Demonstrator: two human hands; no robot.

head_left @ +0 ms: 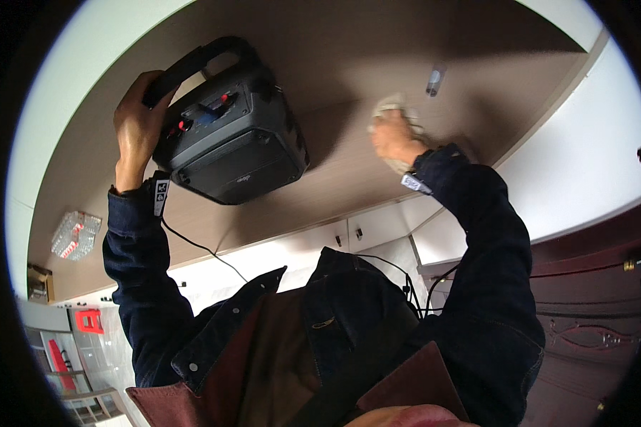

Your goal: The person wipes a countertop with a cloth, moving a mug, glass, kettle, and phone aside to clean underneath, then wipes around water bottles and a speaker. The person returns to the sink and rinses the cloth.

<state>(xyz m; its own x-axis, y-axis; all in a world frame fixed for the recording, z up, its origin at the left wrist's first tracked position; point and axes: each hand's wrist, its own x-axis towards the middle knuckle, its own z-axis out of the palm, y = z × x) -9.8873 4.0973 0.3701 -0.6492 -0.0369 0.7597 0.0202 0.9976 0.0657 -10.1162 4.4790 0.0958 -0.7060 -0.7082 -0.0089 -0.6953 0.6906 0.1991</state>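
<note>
A black portable speaker (235, 139) with a thick carrying handle and red-lit knobs is tilted over the wood-grain countertop (331, 192). My left hand (141, 120) is closed around the left end of its handle. To the right, my right hand (395, 133) presses a pale cloth (392, 104) against the countertop; the hand is blurred. Just beyond the cloth lies a small dark and clear object (434, 81), too blurred to name. Whether the speaker's far underside touches the surface is hidden.
A clear plastic box (76, 235) with red markings sits at the counter's left end, near a brown open box (40, 284). White cabinet doors (374, 229) are below the front edge. A white wall (582, 133) bounds the right side. A red stool (89, 321) stands on the floor.
</note>
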